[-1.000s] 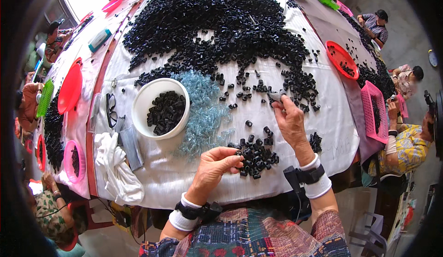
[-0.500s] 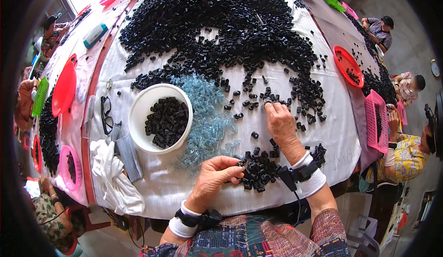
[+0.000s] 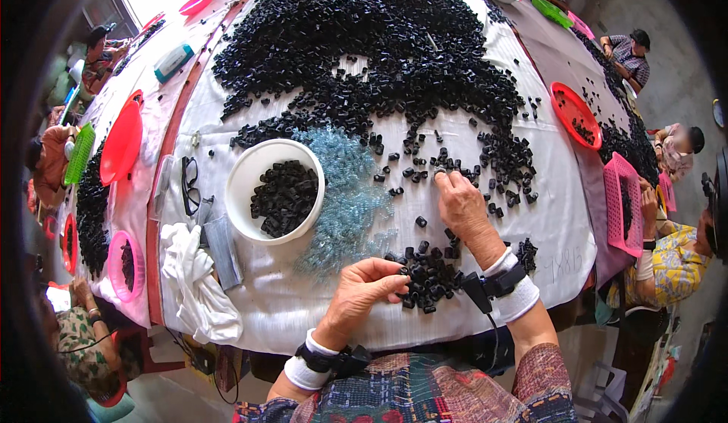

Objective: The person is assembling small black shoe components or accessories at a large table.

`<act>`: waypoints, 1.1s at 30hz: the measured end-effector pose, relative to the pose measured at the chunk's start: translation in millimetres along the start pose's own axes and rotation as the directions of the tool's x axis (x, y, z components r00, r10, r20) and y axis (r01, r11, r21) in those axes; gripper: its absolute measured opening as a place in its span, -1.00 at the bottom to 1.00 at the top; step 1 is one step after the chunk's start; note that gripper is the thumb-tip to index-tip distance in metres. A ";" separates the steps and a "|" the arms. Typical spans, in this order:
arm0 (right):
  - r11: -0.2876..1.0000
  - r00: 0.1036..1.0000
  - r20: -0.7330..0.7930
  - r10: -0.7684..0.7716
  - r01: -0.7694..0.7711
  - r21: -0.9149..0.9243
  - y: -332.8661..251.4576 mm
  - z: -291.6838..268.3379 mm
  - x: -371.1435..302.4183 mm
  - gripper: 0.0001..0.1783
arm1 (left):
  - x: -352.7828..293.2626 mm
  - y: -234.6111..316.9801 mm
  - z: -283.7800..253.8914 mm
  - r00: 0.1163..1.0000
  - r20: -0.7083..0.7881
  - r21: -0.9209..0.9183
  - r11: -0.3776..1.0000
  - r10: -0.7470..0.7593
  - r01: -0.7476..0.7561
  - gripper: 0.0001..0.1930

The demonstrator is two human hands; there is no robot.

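- Black pieces (image 3: 430,279): small pile on table (image 3: 557,203), beside left hand (image 3: 362,292); thumb and forefinger close together, cannot tell if pinching
- Right hand (image 3: 464,207): fingertips bunched at loose pieces (image 3: 409,172), hold unclear
- Large black heap (image 3: 364,28): farther across table

Near the front edge of a white-covered worktop (image 3: 560,203), small black cylindrical pieces (image 3: 429,279) obscure whether the left hand (image 3: 364,292) pinches anything; what the right hand (image 3: 464,209) touches is too small to read. More fill a round white bowl (image 3: 240,195), hiding its floor. Translucent blue bits (image 3: 345,203) blur together. A multicoloured patterned garment (image 3: 413,393) is cut off below.
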State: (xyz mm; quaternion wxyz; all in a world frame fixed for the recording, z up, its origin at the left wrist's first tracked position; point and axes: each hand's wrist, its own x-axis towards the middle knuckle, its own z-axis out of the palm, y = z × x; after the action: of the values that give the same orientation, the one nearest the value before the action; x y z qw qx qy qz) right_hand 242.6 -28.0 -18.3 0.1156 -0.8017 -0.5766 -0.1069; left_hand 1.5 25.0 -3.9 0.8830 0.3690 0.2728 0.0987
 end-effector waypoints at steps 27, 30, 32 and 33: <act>0.325 0.967 0.106 0.232 -0.180 0.929 -58.3 -58.5 -55.3 -0.67 | -13.2 -6.4 14.4 0.990 -0.018 -0.046 0.989 0.140 -0.141 -0.79; 0.187 0.947 0.132 0.294 -0.192 0.963 -77.0 -69.5 -70.8 -0.66 | -15.4 -6.3 20.9 0.987 -0.017 -0.040 0.986 0.162 -0.162 -0.79; 0.216 0.943 0.051 0.330 -0.128 0.968 -82.1 -70.9 -78.0 -0.65 | -14.5 -6.8 23.9 0.983 -0.005 -0.031 0.983 0.181 -0.182 -0.79; 0.215 0.942 0.052 0.333 -0.130 0.968 -83.4 -71.0 -80.7 -0.65 | -14.4 -7.7 25.7 0.984 -0.004 -0.029 0.983 0.179 -0.179 -0.79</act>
State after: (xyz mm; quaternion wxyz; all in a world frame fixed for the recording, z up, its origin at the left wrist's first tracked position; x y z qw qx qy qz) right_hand 135.5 -96.7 29.7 0.6415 -0.6280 -0.3827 0.2183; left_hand 3.6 -1.2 11.4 0.8757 0.3790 0.2376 0.1816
